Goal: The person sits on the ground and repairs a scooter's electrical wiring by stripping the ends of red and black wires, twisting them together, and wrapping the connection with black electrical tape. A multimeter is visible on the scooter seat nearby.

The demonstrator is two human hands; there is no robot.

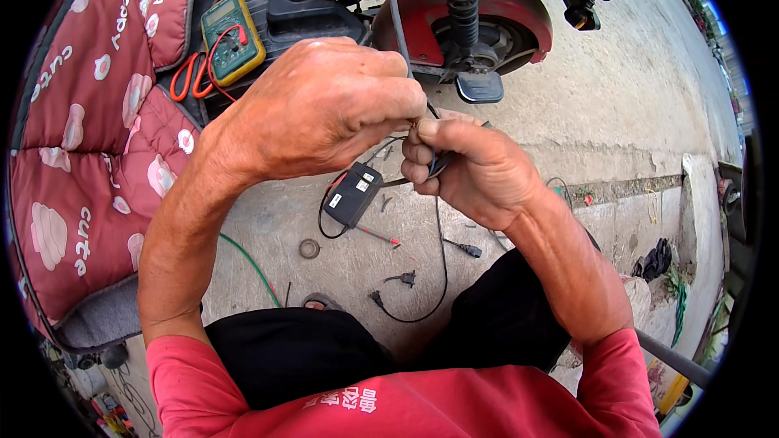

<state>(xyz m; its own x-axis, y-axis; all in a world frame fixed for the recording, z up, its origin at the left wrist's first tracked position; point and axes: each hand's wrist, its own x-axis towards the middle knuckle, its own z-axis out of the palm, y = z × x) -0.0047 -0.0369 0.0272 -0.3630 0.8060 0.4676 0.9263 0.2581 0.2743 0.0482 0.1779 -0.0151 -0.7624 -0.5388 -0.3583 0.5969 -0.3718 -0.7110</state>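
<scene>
A grey cable hangs down from the scooter to my hands. My left hand is closed in a pinch at the cable's lower part, its fingertips touching those of my right hand. My right hand has its fingers curled around dark thin cables, thumb pressed near the junction; the exact ends are hidden by my fingers. Below them on the ground lie a black power adapter, a loose plug, another connector and a small metal ring.
A scooter with a red-rimmed rear wheel stands ahead. A yellow-green multimeter with red leads sits on its footboard. A red padded cover fills the left side. A concrete step with dark gloves runs along the right.
</scene>
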